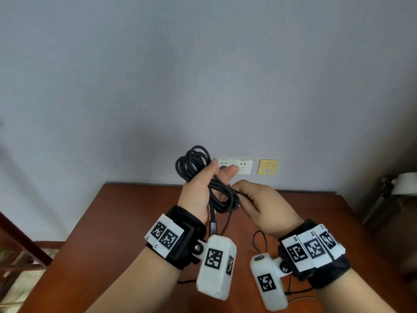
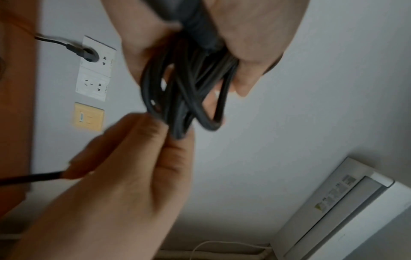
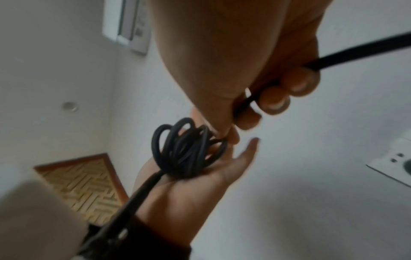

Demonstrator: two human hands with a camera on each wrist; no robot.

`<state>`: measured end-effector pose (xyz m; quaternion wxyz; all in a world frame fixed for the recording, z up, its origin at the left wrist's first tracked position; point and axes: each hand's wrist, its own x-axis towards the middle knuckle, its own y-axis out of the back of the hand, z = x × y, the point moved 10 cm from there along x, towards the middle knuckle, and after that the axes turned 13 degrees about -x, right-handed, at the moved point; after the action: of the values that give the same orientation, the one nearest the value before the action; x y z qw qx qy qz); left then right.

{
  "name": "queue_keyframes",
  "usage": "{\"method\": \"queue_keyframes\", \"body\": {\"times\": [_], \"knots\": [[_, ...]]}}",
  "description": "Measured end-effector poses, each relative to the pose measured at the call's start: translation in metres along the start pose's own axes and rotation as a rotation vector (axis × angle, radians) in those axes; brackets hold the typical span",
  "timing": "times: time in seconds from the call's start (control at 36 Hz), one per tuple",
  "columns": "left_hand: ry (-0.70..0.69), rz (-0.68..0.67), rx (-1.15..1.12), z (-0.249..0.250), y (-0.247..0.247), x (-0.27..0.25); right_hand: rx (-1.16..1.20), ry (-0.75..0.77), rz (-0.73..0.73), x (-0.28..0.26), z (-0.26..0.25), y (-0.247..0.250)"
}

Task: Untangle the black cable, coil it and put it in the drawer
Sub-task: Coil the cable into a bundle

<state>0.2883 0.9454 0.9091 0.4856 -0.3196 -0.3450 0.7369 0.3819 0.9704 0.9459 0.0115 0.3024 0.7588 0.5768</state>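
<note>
Thin matte black cable (image 1: 195, 163) wound in several loose loops, mid-frame above the desk (image 1: 117, 222), left hand (image 1: 200, 188) thumb pinning the bundle across its palm, right hand (image 1: 259, 204) fingers curled, pinching a strand, plug end hanging by the left wrist.

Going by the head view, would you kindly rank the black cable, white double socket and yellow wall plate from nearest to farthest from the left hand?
1. black cable: looped around the left hand.
2. white double socket: on the wall, just right of its fingertips.
3. yellow wall plate: farther right.
</note>
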Motion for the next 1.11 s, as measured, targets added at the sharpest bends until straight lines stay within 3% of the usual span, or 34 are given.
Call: {"method": "queue_keyframes", "body": {"times": [0.17,0.33,0.39,0.58,0.72,0.83,0.94,1.11], "knots": [[-0.182,0.048,-0.364,0.043,0.004,0.0,0.112,-0.211,0.051,-0.016,0.043,-0.005],[-0.257,0.015,-0.299,0.066,0.014,0.003,0.1,-0.452,0.161,-0.031,0.086,0.007],[-0.262,0.03,-0.251,0.066,0.018,0.005,0.054,-0.415,0.179,-0.03,0.082,0.012],[-0.18,0.041,-0.071,0.049,0.022,0.007,-0.114,-0.069,0.149,-0.018,0.044,0.015],[-0.113,0.026,0.176,0.024,0.018,0.003,-0.154,-0.002,0.291,-0.014,0.02,0.035],[-0.115,-0.014,0.516,0.013,0.007,-0.007,-0.173,0.012,0.379,-0.013,0.007,0.051],[-0.097,-0.064,0.704,0.004,0.003,-0.008,-0.136,0.059,0.382,-0.01,-0.004,0.055],[-0.082,-0.198,0.805,-0.006,-0.005,-0.009,0.064,0.089,0.341,-0.004,-0.012,0.057]]}}
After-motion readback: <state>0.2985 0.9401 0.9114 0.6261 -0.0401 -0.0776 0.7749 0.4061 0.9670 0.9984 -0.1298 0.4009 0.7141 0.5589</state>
